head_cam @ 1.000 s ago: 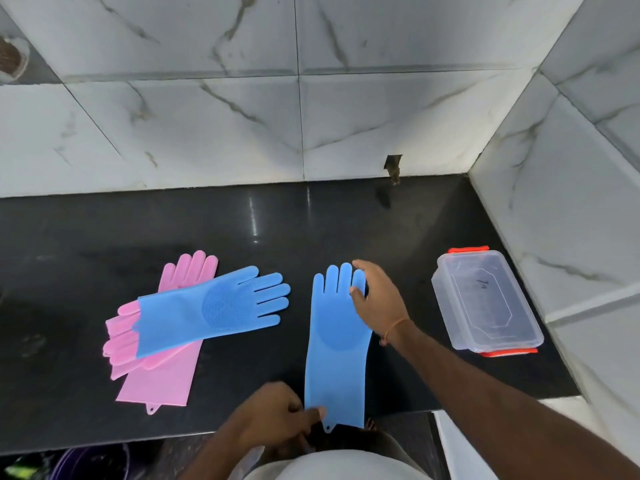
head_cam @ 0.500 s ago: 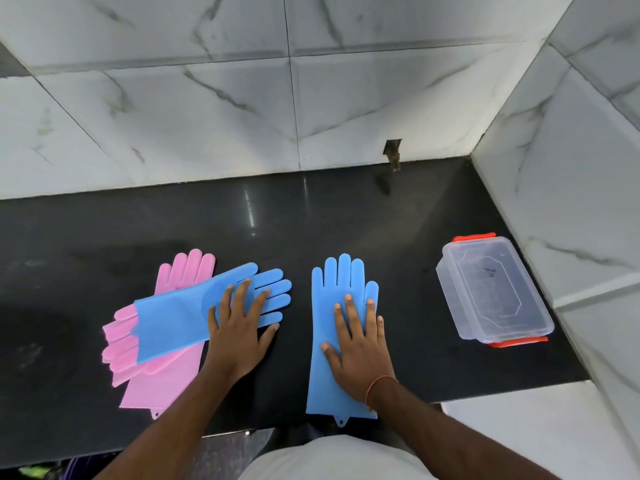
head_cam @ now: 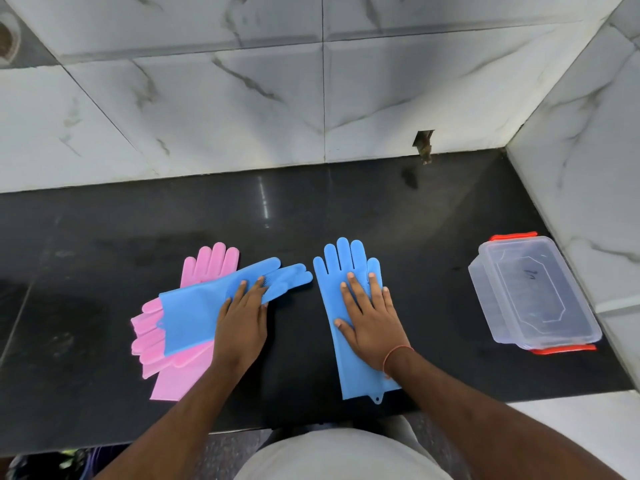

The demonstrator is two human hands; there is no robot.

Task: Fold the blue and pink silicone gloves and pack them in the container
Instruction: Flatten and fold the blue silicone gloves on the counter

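Note:
One blue silicone glove (head_cam: pixel 349 268) lies flat on the black counter, fingers pointing to the wall. My right hand (head_cam: pixel 372 322) rests flat on its palm, fingers spread. A second blue glove (head_cam: pixel 194 311) lies slanted across two pink gloves (head_cam: pixel 211 263) to the left. My left hand (head_cam: pixel 242 320) lies flat on that blue glove's palm, fingers close together. The clear plastic container (head_cam: pixel 533 294) with red clips stands at the right, lid on.
The black counter (head_cam: pixel 311 209) ends at marble-tiled walls behind and on the right, close to the container. A small hole with a fitting (head_cam: pixel 424 145) is in the back wall. The counter's front edge runs just under my forearms.
My left hand has slid onto the slanted blue glove and drawn its fingers together. The right hand stays flat on the other glove. The camera has tilted slightly.

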